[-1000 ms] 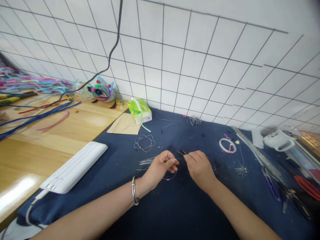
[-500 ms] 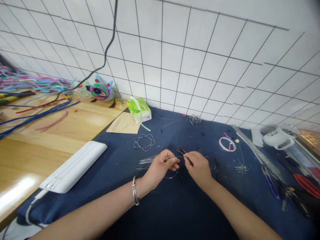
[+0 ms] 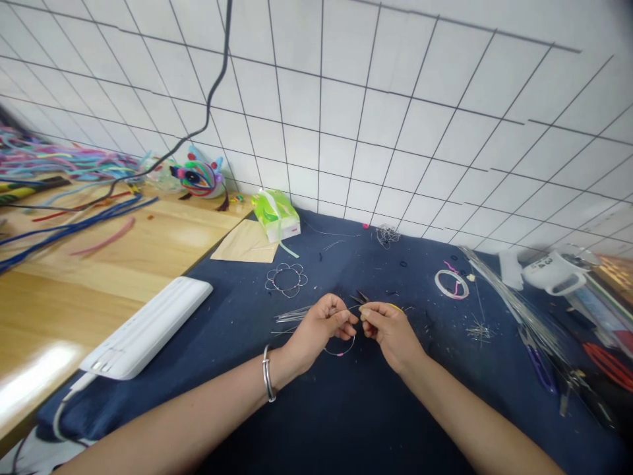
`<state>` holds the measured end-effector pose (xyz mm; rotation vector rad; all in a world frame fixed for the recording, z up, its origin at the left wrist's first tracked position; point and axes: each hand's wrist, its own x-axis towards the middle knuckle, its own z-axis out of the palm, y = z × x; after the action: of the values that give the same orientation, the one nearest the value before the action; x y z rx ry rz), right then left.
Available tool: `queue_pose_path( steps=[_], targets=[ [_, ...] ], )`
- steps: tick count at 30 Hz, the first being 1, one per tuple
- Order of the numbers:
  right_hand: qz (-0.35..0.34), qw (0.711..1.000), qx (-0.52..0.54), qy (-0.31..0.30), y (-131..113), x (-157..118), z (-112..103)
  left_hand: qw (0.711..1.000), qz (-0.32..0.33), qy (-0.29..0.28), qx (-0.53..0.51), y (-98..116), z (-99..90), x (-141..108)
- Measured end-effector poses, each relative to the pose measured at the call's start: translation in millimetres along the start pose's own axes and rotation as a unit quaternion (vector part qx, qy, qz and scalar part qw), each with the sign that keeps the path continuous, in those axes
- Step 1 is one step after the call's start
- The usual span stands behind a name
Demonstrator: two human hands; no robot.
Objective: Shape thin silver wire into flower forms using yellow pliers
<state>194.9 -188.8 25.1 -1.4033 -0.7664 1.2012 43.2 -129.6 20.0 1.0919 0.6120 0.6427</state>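
Note:
A thin wire ring (image 3: 340, 355) with pink on its lower side hangs between my hands. My left hand (image 3: 326, 326), with a bangle on its wrist, pinches the ring. Facing it, my right hand (image 3: 388, 326) has thumb and forefinger closed on the wire's end. Dark-jawed pliers (image 3: 362, 296) lie just behind my right hand, partly hidden by it. A flower-shaped wire piece (image 3: 287, 280) rests on the dark cloth behind my left hand. Straight cut wires (image 3: 293, 316) lie beside that hand.
A white power strip (image 3: 146, 326) lies at left. Behind are a green tissue pack (image 3: 275, 214) and a wire tangle (image 3: 387, 235). To the right lie a white ring-shaped spool (image 3: 452, 285), a long wire bundle (image 3: 514, 297), purple-handled pliers (image 3: 540, 369) and a white mug (image 3: 552, 272).
My right hand has turned, so its thumb and forefinger now show pinching the wire. More of the pliers behind it has come into view. The left hand has barely moved.

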Motion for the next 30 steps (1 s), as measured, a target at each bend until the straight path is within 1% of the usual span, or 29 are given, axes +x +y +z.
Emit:
queue_pose_path(
  steps=[2,4,6,8,11,13,14,15,16,17,19,20,21,23,25,27,28,29,30],
  targets=[
    [-0.031,0.997,-0.062,-0.028,-3,0,-3,1.0,-0.015,-0.02,0.017,2,-1.7,1],
    [-0.087,0.982,-0.163,-0.05,-6,0,-6,0.998,-0.021,-0.036,0.053,3,-2.3,2],
    [-0.148,0.952,-0.265,-0.046,-9,0,-8,0.995,-0.015,-0.042,0.093,5,-1.9,2],
    [-0.193,0.919,-0.344,-0.025,-10,-2,-8,0.991,-0.004,-0.038,0.13,6,-1.3,3],
    [-0.229,0.885,-0.406,-0.003,-10,-5,-5,0.983,0.001,-0.025,0.18,6,-1.9,3],
    [-0.247,0.867,-0.433,-0.011,-11,-6,-6,0.981,-0.003,-0.013,0.193,5,-3.3,4],
    [-0.257,0.853,-0.453,-0.017,-12,-6,-7,0.982,-0.004,-0.007,0.188,5,-4.1,4],
    [-0.267,0.834,-0.483,-0.016,-13,-5,-9,0.984,-0.004,0.0,0.177,5,-4.8,4],
    [-0.278,0.806,-0.523,-0.005,-14,-4,-11,0.987,-0.001,0.008,0.161,5,-5.5,4],
    [-0.288,0.771,-0.569,0.014,-15,-2,-14,0.99,0.005,0.018,0.142,6,-6.0,4],
    [-0.295,0.689,-0.659,0.062,-14,1,-20,0.994,0.016,0.035,0.101,8,-6.8,4],
    [-0.294,0.656,-0.691,0.071,-12,2,-22,0.996,0.02,0.042,0.081,10,-7.1,4],
    [-0.295,0.632,-0.713,0.069,-9,4,-24,0.997,0.023,0.048,0.063,12,-7.5,4],
    [-0.305,0.6,-0.737,0.059,-2,7,-26,0.997,0.026,0.057,0.036,15,-8.7,5],
    [-0.324,0.578,-0.745,0.081,6,9,-26,0.997,0.03,0.068,0.024,16,-10.5,5],
    [-0.341,0.569,-0.741,0.105,12,12,-25,0.996,0.041,0.08,0.024,16,-12.9,7],
    [-0.343,0.571,-0.738,0.111,13,13,-26,0.995,0.048,0.087,0.027,16,-14.0,7],
    [-0.339,0.579,-0.732,0.113,14,15,-26,0.994,0.054,0.092,0.033,15,-15.1,8],
    [-0.333,0.595,-0.723,0.111,13,16,-27,0.993,0.059,0.096,0.04,15,-16.1,9]
  ],
)
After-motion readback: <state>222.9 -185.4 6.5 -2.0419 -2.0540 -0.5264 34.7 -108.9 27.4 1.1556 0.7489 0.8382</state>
